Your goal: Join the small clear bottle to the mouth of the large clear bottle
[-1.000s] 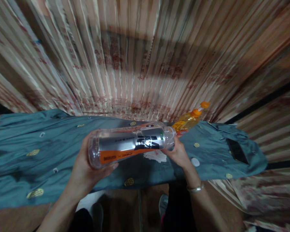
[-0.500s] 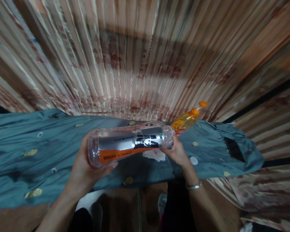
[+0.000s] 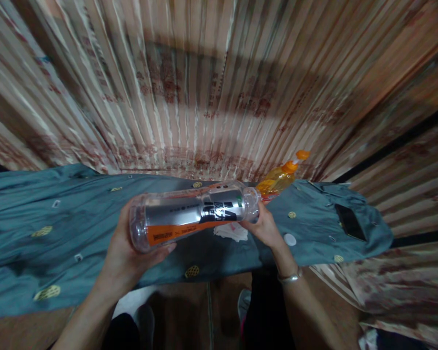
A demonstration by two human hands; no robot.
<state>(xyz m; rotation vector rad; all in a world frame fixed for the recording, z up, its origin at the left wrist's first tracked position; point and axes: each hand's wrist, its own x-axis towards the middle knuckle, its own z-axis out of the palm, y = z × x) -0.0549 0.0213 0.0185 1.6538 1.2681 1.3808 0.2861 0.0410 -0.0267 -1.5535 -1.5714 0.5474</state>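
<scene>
A clear plastic drink bottle (image 3: 190, 214) with a silver and orange label lies sideways in the air over the cloth-covered table. My left hand (image 3: 126, 248) is wrapped around its base end. At the neck end, my right hand (image 3: 261, 226) is closed on the bottle; some of its fingers are hidden behind it. Just past the neck stands a bottle of yellow liquid (image 3: 277, 181) with an orange cap, partly covered by the held bottle. Under the held bottle is a crumpled white tissue (image 3: 231, 233). A round white cap (image 3: 290, 239) rests near my right wrist.
The narrow table wears a blue-green cloth (image 3: 73, 209) with yellow prints. A black phone (image 3: 350, 222) lies toward its right end. Pleated curtains (image 3: 190, 97) hang close behind and to the right. My legs and shoes are below the front edge.
The view has shifted slightly, so the surroundings sit a little further left. Both hands keep the same hold on the drink bottle, which stays sideways.
</scene>
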